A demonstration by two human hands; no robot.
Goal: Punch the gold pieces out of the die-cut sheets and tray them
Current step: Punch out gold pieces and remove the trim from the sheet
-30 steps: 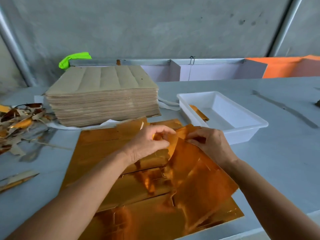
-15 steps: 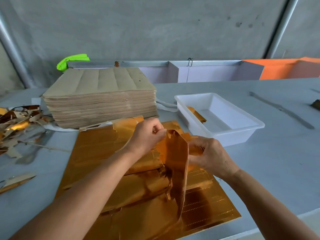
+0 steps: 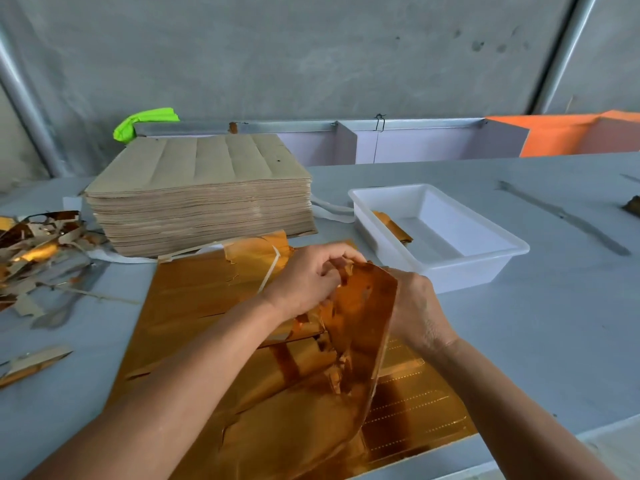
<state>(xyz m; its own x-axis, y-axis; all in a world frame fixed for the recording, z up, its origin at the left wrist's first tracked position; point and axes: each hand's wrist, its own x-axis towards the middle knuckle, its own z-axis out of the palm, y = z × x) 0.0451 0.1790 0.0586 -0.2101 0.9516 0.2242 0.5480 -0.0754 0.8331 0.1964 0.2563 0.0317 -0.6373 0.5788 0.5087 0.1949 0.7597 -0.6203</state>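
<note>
Both hands worked the lifted gold sheet [image 3: 360, 327]: the left hand [image 3: 304, 278] pinched its top edge, the right hand [image 3: 415, 310] curled round the edge from behind. Beneath them lay more gold sheets [image 3: 207, 292], still perforated. Just beyond the right grip, the white tray [image 3: 485, 258] held only one gold piece [image 3: 391, 226]. Farther left, the tall brown stack [image 3: 201, 202] waited, so most work seemingly remained.
</note>
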